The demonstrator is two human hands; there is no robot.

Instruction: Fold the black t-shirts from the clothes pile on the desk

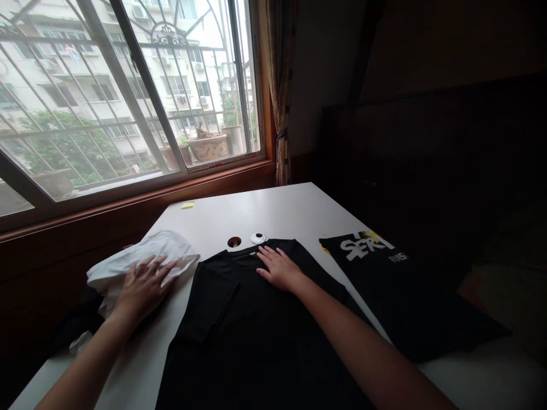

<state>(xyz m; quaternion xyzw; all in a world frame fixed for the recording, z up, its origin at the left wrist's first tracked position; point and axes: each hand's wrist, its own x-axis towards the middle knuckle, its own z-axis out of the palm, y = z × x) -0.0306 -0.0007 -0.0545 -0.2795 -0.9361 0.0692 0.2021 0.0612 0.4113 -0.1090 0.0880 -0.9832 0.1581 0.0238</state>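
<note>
A black T-shirt (252, 324) lies spread flat on the white table (282, 210), collar toward the window, its left sleeve folded inward. My right hand (280, 267) rests flat on it just below the collar, fingers stretched out. My left hand (143, 285) lies open, fingers spread, on a folded white garment (149, 253) at the table's left side.
A second black garment with white and yellow print (384, 273) lies at the right, hanging over the table edge. A cable hole (234, 242) and its white cap (258, 238) sit beyond the collar. A yellow note (188, 204) lies near the barred window (128, 85).
</note>
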